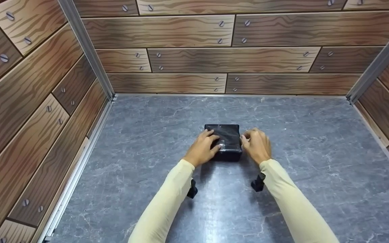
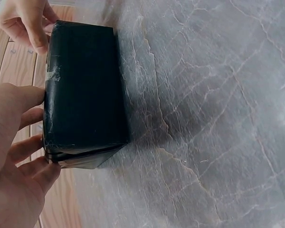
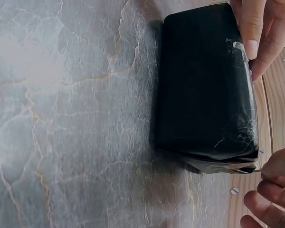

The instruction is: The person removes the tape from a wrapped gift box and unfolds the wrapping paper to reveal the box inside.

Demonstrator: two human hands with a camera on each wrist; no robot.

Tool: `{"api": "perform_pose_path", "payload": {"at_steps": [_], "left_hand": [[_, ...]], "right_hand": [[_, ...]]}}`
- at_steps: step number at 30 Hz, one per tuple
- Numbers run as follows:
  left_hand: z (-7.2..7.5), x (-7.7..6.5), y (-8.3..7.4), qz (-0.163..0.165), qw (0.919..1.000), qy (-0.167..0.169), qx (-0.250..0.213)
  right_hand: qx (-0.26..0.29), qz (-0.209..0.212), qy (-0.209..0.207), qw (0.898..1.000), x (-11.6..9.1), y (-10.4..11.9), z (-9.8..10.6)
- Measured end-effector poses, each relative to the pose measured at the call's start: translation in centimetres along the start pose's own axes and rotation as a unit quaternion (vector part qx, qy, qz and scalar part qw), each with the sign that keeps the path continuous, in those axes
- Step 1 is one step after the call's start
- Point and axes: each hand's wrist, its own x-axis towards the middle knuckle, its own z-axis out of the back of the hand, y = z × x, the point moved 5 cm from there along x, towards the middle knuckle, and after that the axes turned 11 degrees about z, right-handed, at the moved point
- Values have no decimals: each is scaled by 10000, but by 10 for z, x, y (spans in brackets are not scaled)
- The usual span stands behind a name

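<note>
A box wrapped in shiny black plastic [image 1: 227,135] sits on the grey marbled floor, with a strip of clear tape [image 1: 223,147] across its front top edge. My left hand [image 1: 202,145] rests spread on the box's left side and top, its fingertips on the wrapping. At the opposite end, my right hand [image 1: 258,144] has thumb and forefinger together at the upper corner. In the right wrist view the fingertips [image 3: 270,172] pinch the edge of the wrapping, where the end folds [image 3: 218,166] stand slightly loose; the other fingers curl below.
Printed wood-plank panels [image 1: 194,60] wall the space at the back and both sides, joined by metal corner posts [image 1: 89,50]. Marbled floor [image 1: 140,128] spreads around the box. A black wrist mount [image 1: 258,183] hangs beneath each pale yellow sleeve [image 1: 292,199].
</note>
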Motion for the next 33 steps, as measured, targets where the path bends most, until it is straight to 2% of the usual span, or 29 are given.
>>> {"api": "perform_pose_path", "payload": {"at_steps": [6, 14, 26, 33], "left_hand": [[0, 0, 0, -93, 9999, -102, 26], [0, -1, 1, 41, 10000, 2, -36], [0, 0, 1, 54, 10000, 6, -10], [1, 0, -1, -52, 9999, -95, -22]], "right_hand": [[17, 6, -66, 10000, 0, -2, 1], [26, -77, -82, 9999, 0, -3, 1], [-119, -194, 12, 9997, -2, -10, 3], [-54, -146, 5, 9999, -1, -9, 5]]}}
